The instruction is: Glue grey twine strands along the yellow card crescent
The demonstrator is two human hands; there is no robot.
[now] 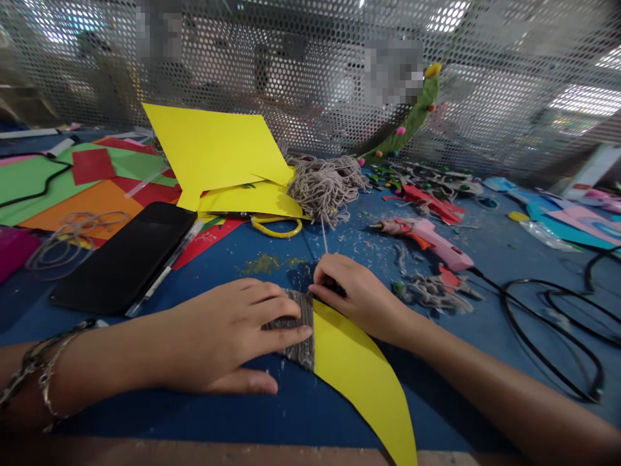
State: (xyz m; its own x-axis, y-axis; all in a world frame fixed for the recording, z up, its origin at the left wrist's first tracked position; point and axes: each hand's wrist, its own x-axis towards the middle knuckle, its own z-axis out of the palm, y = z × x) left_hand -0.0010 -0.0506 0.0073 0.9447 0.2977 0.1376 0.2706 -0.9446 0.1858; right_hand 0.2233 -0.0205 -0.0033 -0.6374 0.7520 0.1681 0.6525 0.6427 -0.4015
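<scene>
A curved, pointed piece of yellow paper lies at the table's front edge. Rows of grey yarn cover its wide end. My left hand rests flat over that covered end, fingers stretched out and pressing it down. At the paper's upper edge my right hand is closed in a pinch on a strand of yarn. The strand runs back to a tangled heap of grey yarn. What lies beneath my left palm is hidden.
A pink glue gun with a black cable lies on the right. On the left are a black phone, a pen and coloured paper. Yellow-handled scissors lie by folded yellow card. A perforated metal screen stands behind.
</scene>
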